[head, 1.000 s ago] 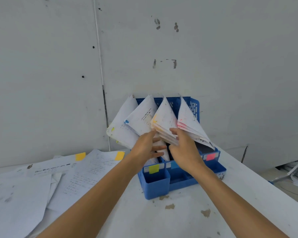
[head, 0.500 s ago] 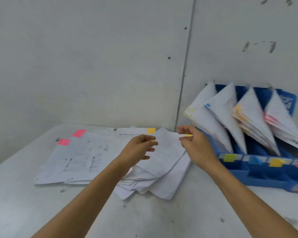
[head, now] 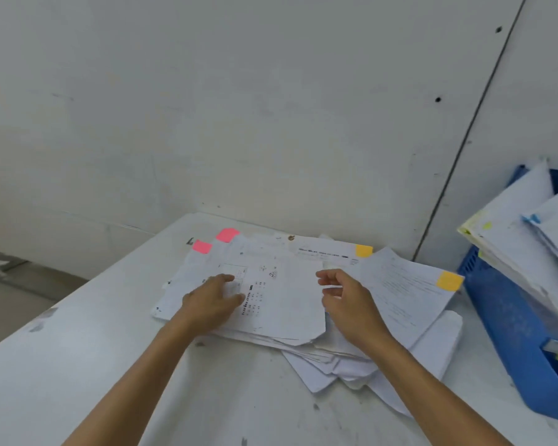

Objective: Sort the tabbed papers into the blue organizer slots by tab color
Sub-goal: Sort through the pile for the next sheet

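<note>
1. the left hand [head: 213, 300] lies flat, fingers straight, on the top sheet of the tabbed papers [head: 284, 304] piled loose on the table [head: 78, 365]; it should pin the stack.
2. pink tabs [head: 202, 246] show at the pile's far left corner.
3. the right hand [head: 348, 300] hovers over the pile, fingers loosely curled, holding nothing.
4. best to pinch one sheet near its yellow tab [head: 450, 281] and peel it off alone.
5. the blue organizer [head: 509, 333] stands far right, already holding papers; check the slot's colour first.

Left hand [head: 211, 300] flat, palm down; right hand [head: 348, 302] loosely curled.
</note>
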